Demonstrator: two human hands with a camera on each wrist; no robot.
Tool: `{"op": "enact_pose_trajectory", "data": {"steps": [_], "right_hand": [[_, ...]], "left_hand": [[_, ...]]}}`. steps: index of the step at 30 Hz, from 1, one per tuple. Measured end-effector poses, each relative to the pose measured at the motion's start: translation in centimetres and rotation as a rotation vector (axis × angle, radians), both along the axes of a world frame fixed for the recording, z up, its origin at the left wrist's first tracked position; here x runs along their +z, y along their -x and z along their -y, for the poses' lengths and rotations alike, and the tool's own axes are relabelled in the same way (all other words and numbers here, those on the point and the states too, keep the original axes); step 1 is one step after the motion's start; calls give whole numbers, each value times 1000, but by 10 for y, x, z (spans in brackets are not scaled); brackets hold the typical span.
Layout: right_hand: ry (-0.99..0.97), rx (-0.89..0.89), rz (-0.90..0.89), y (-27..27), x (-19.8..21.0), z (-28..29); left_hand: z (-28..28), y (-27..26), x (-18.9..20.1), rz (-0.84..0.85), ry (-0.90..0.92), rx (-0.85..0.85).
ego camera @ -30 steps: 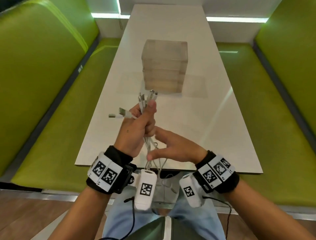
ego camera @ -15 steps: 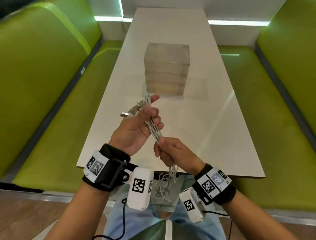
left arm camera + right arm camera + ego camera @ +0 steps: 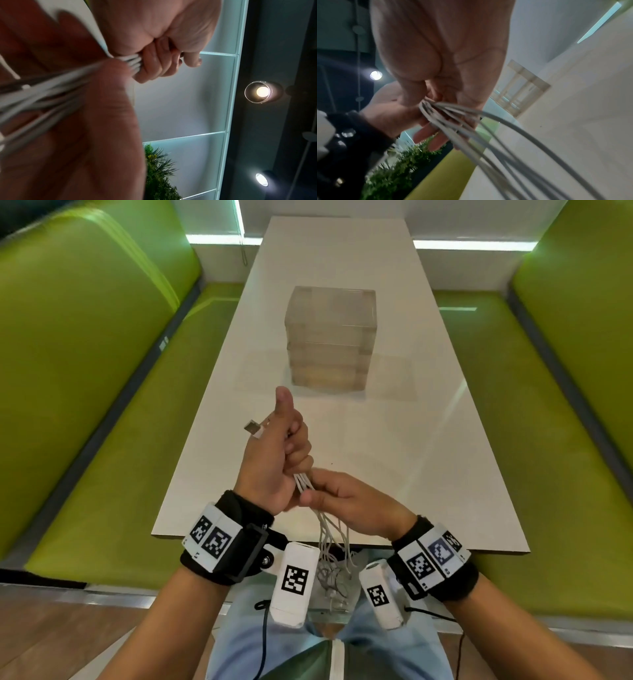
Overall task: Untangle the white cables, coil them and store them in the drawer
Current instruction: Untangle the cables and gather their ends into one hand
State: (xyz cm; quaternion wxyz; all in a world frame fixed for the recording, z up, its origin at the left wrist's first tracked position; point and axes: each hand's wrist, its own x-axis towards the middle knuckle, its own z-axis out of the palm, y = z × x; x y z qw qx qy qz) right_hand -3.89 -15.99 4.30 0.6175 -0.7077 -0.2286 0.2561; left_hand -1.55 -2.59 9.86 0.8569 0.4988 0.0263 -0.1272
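Note:
Above the table's near edge, my left hand point(image 3: 291, 446) is a fist round the bundle of white cables point(image 3: 303, 484), thumb pointing up. One USB plug point(image 3: 252, 428) sticks out to its left. My right hand point(image 3: 310, 496) pinches the same bundle just below that fist. The strands hang down past the table edge into a tangle point(image 3: 332, 580) over my lap. In the left wrist view the curled fingers point(image 3: 159, 65) close on the cables point(image 3: 132, 62). The right wrist view shows the strands point(image 3: 471, 121) fanning out from my fingers. The clear drawer unit point(image 3: 330, 337) stands mid-table with its drawers closed.
The long white table point(image 3: 428, 457) runs away from me between two green benches point(image 3: 102, 405), the other bench point(image 3: 548, 412) on the right. The drawer unit point(image 3: 522, 88) is an arm's reach beyond my hands. A plant point(image 3: 159, 173) and ceiling lamps show in the wrist views.
My left hand has turned thumb-up and closed into a fist on the bundle. My right hand has slid up the cables until it sits right under the left fist.

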Motion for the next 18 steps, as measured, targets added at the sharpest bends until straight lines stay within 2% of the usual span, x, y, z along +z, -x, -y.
{"op": "enact_pose_trajectory", "data": {"steps": [2,6,18], "right_hand": [[-93,-25,-40,1,5,-2],[-160,-115,-93,4,1,-9],[-208,-107,-157,5,1,-8]], "left_hand": [[-2,-2,2,-5,95,-44],[-8,-1,4,-34,229,-118],[-6,0,3,-40,162,-80]]}}
